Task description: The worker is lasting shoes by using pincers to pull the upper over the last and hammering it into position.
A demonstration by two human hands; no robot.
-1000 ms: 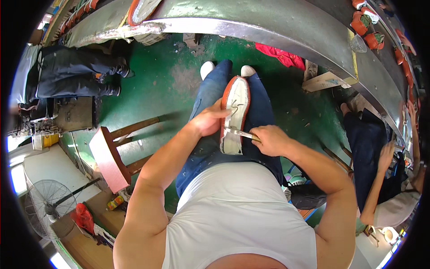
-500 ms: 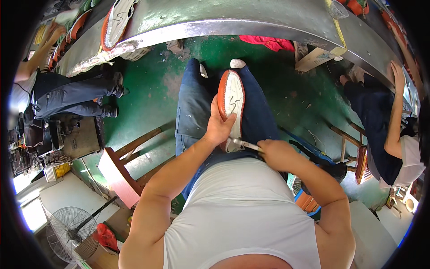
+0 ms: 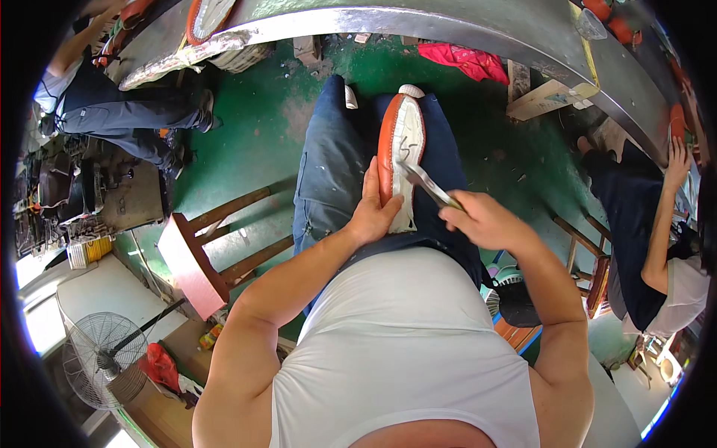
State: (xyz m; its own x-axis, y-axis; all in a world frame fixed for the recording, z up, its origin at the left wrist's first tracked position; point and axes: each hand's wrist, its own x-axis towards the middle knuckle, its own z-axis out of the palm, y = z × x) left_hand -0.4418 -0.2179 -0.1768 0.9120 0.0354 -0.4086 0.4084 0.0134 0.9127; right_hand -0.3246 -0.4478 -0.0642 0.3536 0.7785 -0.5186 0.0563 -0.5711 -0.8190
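Observation:
An orange-red leather shoe [image 3: 409, 133] lies sole up across my thighs, its toe pointing away from me. Its white underside carries a dark handwritten mark, and stitching runs around the edge. My left hand [image 3: 373, 210] is closed around the heel end, fingers along the orange side and thumb on the white underside. In my right hand [image 3: 479, 218] is a hammer [image 3: 433, 188], gripped by its handle. The metal head is over the middle of the underside; whether it touches is unclear.
A metal-edged workbench [image 3: 418, 24] crosses ahead, with another shoe [image 3: 209, 16] at its left. A wooden stool [image 3: 193, 261] and a wire fan [image 3: 104, 358] stand left. Co-workers are at both sides. Red cloth [image 3: 464, 63] lies under the bench.
The hammer has moved from the heel end up to the middle of the underside. My left hand has slid back toward the heel. The whole view has shifted slightly.

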